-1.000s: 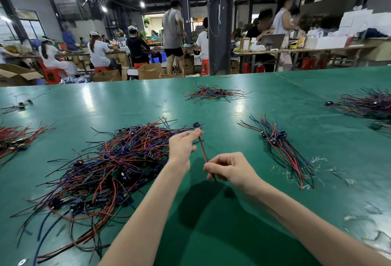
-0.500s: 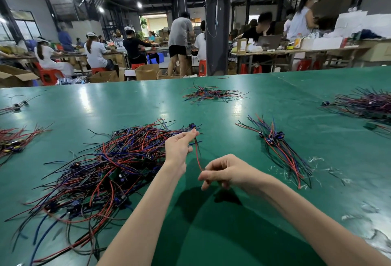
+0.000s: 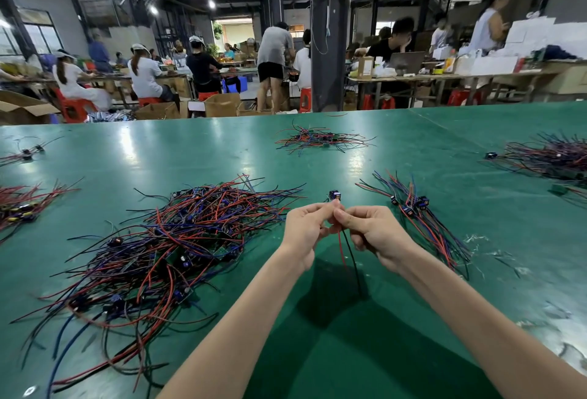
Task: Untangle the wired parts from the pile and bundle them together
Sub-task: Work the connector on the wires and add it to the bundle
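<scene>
"Step now?"

"Untangling. You hold one part (image 3: pixel 334 195) above the desk (image 3: pixel 190 151), clear of the pile (image 3: pixel 174 240). Your left grip (image 3: pixel 303 230) and right grip (image 3: pixel 374 233) both pinch it under its module, and its two leads, one red and one black, hang down."

"Next?"

"Probably lay it on the one bundle (image 3: pixel 422 217) to your right, leads aligned."

No text, label, brand or number can be read anywhere. At one o'clock, on the far bench, a brown carton (image 3: pixel 365 67) carries a pale panel, and its print is too small to make out. At two o'clock, any marking on the stacked white boxes (image 3: pixel 536 35) is blurred beyond reading.
</scene>
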`<action>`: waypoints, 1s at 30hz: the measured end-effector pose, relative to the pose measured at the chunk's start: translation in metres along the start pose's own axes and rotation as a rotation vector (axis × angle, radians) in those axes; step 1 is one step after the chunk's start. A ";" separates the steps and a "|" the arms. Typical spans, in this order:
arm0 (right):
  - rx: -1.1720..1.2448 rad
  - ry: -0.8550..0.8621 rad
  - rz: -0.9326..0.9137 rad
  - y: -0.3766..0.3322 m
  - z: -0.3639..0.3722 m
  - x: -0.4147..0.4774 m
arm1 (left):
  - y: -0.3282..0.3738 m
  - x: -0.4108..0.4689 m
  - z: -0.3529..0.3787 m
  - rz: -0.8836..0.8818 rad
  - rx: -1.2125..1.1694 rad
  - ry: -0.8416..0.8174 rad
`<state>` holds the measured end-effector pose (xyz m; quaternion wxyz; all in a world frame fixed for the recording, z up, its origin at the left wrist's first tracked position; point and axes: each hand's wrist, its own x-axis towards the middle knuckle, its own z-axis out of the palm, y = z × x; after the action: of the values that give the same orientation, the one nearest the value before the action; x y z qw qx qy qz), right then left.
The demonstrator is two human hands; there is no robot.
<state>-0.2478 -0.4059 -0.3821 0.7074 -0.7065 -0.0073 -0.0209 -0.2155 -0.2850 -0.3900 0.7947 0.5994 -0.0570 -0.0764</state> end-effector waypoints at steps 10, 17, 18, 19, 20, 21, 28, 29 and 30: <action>-0.011 -0.024 -0.031 0.008 0.023 -0.011 | 0.005 0.007 -0.017 0.103 0.140 0.174; 0.012 -0.026 -0.044 0.009 0.029 -0.015 | 0.006 0.013 -0.023 0.211 0.201 0.218; 0.009 -0.022 -0.042 0.009 0.029 -0.015 | 0.005 0.014 -0.023 0.222 0.206 0.222; 0.007 -0.018 -0.038 0.010 0.030 -0.015 | 0.005 0.014 -0.024 0.233 0.209 0.228; 0.006 -0.015 -0.032 0.011 0.030 -0.015 | 0.005 0.015 -0.024 0.240 0.211 0.234; 0.006 -0.013 -0.021 0.012 0.030 -0.014 | 0.004 0.015 -0.024 0.244 0.215 0.240; 0.056 0.048 0.168 0.015 0.031 -0.008 | 0.002 0.012 -0.018 0.278 0.256 0.245; 0.054 0.062 0.192 0.015 0.030 -0.007 | 0.002 0.011 -0.016 0.286 0.267 0.238; 0.052 0.074 0.216 0.015 0.029 -0.006 | 0.001 0.011 -0.014 0.293 0.279 0.230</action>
<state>-0.2530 -0.3764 -0.3978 0.7234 -0.6833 0.0944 0.0295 -0.2022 -0.2731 -0.3928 0.7080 0.6936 -0.0624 0.1175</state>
